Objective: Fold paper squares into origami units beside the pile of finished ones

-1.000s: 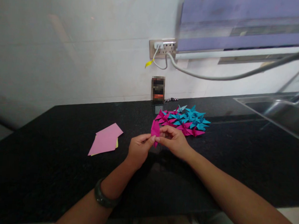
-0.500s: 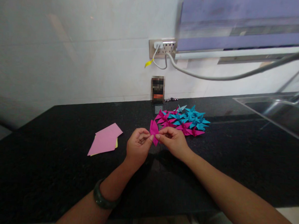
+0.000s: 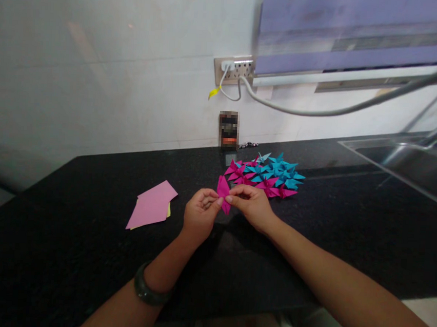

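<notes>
Between my two hands is a piece of folded magenta origami paper (image 3: pixel 223 187), held upright above the counter with one point up and one down. My left hand (image 3: pixel 202 209) pinches its left side between thumb and fingers. From the right, my right hand (image 3: pixel 252 204) pinches the other side, the two thumbs almost meeting at the middle. Just behind my right hand lie several magenta paper cranes (image 3: pixel 268 185) and several blue paper cranes (image 3: pixel 286 174). To the left of my left hand rest pink paper sheets (image 3: pixel 152 206) with a yellow edge showing underneath.
The black countertop (image 3: pixel 89 254) runs to a tiled wall. A phone (image 3: pixel 228 130) with a blurred screen leans there, beside a beaded strand (image 3: pixel 248 145). Above are a wall socket (image 3: pixel 241 69) and a grey hose (image 3: pixel 309 111). A sink (image 3: pixel 398 158) lies at right.
The split at the top of the magenta paper no longer shows; its upper part looks like one broad point. Both hands keep their pinch. The whole view has shifted slightly.
</notes>
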The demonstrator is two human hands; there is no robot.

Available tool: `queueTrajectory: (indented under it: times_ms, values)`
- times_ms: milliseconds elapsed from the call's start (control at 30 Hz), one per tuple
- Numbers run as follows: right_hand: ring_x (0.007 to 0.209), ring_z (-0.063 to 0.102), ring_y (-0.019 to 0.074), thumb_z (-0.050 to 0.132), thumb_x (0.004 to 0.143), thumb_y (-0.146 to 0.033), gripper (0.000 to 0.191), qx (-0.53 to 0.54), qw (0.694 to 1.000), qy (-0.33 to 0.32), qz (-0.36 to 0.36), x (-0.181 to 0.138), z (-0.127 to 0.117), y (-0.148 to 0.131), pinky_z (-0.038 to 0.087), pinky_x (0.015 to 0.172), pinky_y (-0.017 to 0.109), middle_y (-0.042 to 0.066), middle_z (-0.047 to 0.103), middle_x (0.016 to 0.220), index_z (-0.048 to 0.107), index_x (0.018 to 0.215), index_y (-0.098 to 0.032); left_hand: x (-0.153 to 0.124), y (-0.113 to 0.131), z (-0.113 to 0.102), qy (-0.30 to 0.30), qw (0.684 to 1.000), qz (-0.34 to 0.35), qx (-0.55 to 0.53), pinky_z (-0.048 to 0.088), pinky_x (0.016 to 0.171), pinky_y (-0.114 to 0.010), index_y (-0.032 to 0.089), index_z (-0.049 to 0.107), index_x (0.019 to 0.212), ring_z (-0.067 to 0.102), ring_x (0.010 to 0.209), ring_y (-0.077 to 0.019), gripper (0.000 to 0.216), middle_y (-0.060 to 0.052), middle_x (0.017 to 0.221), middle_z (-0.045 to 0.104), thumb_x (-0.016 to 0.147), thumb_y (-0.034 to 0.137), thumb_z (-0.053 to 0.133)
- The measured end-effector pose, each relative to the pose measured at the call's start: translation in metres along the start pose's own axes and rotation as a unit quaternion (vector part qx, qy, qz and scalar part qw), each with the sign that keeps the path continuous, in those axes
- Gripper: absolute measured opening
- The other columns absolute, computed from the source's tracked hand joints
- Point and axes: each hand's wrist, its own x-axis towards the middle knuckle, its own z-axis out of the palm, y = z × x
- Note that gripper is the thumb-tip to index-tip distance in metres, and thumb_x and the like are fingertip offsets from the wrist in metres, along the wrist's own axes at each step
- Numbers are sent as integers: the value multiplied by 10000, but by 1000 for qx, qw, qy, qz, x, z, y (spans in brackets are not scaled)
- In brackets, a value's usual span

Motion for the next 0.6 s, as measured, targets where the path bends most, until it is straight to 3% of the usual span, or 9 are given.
queueTrajectory:
  times_ms: [300,433,600]
  values:
    - [518,505,74,749,493,-234,215,59,996,0,66,-1,2,-6,406,530,222,-27,602,591,631,656,-158,1,-2,0,27,1000,-3,-3,458,588,-197,145,553,757,577,605,-88,215,10,661,601,602,209,687]
    - [540,529,80,733,506,-214,220,84,993,-21,75,-1,2,-6,425,552,228,-22,632,631,651,706,-170,0,0,1,9,1000,1,14,473,610,-213,146,571,789,592,627,-100,225,-5,685,625,602,201,683]
    - [537,523,80,724,507,-192,173,77,994,-2,83,-1,1,-7,423,569,240,-27,623,604,652,662,-162,0,2,2,-7,1000,-7,7,471,610,-216,144,580,821,596,630,-105,269,-5,685,632,581,187,695]
